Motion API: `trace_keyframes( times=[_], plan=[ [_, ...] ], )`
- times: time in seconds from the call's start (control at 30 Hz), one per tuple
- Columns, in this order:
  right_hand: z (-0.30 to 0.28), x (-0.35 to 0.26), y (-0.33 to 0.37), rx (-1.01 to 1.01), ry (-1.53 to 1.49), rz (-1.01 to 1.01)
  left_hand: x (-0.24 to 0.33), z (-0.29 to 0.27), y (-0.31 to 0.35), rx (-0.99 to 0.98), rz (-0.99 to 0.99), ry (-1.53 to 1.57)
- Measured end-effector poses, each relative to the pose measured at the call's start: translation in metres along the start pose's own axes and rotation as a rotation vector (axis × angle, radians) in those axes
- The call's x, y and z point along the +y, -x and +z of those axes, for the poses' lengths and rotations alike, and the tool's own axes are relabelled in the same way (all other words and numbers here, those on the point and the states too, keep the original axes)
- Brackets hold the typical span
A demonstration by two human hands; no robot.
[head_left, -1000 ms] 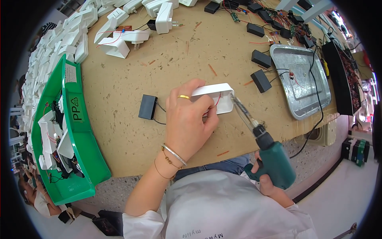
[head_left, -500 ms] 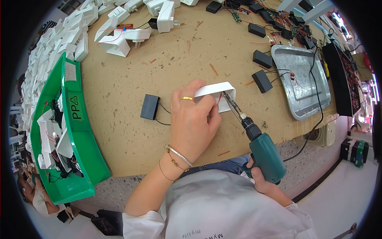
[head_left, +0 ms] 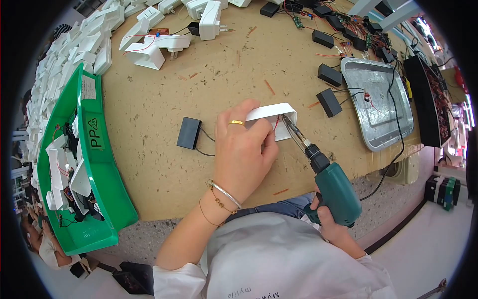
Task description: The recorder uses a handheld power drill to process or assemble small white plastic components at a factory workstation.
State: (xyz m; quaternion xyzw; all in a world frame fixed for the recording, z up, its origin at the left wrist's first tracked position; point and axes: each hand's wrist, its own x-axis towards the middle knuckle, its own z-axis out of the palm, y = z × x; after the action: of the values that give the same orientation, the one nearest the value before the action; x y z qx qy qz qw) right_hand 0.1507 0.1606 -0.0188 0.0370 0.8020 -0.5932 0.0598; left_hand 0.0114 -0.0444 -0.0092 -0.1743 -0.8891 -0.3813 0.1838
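My left hand [head_left: 244, 152] is closed around a white plastic housing [head_left: 271, 110], whose open side faces me. A red wire [head_left: 277, 122] shows inside it. My right hand [head_left: 328, 224] grips the handle of a dark green soldering gun [head_left: 337, 192]. Its tip reaches into the right end of the housing; whether it touches a joint there I cannot tell. To the left of my left hand lies a black rectangular box [head_left: 188, 133], and its two black leads run under that hand. My fingers hide much of the housing's inside.
At left stands a green bin [head_left: 94, 169] holding white housings and wired parts. White housings [head_left: 82, 47] are heaped behind it. A metal tray [head_left: 381, 137] sits at right, crossed by a black cord [head_left: 400, 124]. Black boxes [head_left: 328, 74] and circuit boards lie beyond.
The soldering gun's body has shifted slightly right, its tip staying inside the housing. My left hand keeps its hold, and the whole view has drifted a little.
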Motion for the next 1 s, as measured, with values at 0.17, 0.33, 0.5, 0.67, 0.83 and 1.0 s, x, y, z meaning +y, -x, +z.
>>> trace_keyframes(
  times=[0.17,0.33,0.5,0.67,0.83,1.0],
  plan=[
    [-0.002,0.007,0.003,-0.012,0.031,-0.003,0.0,-0.002,0.0,-0.045,0.001,-0.034],
    [0.001,0.003,0.001,-0.006,0.008,0.002,-0.001,-0.002,0.001,-0.042,0.0,-0.034],
    [0.001,0.007,0.003,0.01,-0.043,-0.007,-0.001,-0.001,0.0,-0.042,0.005,-0.034],
    [0.0,0.006,0.001,-0.006,-0.018,-0.008,-0.001,-0.001,0.001,-0.049,-0.012,-0.025],
    [-0.003,0.008,0.005,-0.013,-0.051,-0.011,-0.001,-0.001,0.0,-0.042,0.001,-0.03],
    [-0.003,0.011,0.007,-0.005,-0.088,-0.012,-0.002,-0.002,0.0,-0.042,-0.001,-0.029]
  ],
)
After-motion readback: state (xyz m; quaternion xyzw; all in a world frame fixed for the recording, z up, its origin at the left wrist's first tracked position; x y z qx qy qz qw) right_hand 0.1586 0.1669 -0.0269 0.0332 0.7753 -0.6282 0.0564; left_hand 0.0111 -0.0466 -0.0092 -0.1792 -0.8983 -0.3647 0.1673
